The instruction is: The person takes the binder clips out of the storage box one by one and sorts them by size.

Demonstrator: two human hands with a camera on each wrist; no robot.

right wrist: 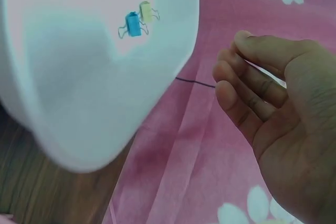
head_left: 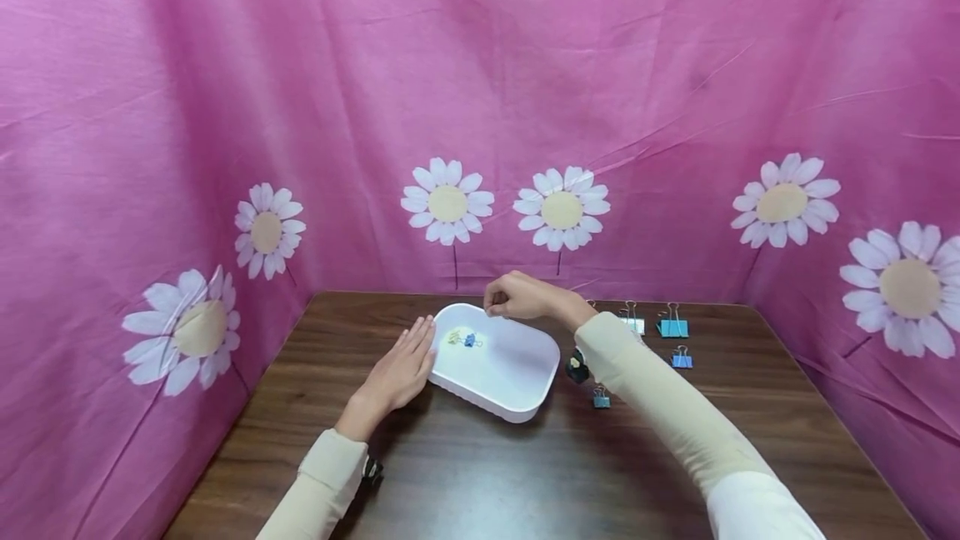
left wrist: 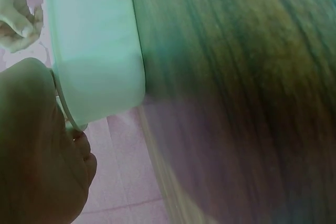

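Note:
A white rounded tray (head_left: 495, 382) rests on the wooden table, with a small blue binder clip (right wrist: 133, 24) and a yellow binder clip (right wrist: 146, 11) lying side by side near its far left end. My left hand (head_left: 397, 367) lies with straight fingers against the tray's left rim. Over the far edge of the tray is my right hand (head_left: 525, 294), its fingers loosely bent. In the right wrist view, nothing shows between its thumb and fingertips. The left wrist view has the tray's side wall (left wrist: 100, 66) close up beside the left hand.
Right of the tray several binder clips stand on the table (head_left: 300, 432): a large teal clip (head_left: 673, 328), a silvery one (head_left: 636, 326), a blue-violet one (head_left: 682, 359) and a small teal one (head_left: 602, 397). A pink flowered curtain (head_left: 480, 90) hangs behind the table and at both sides.

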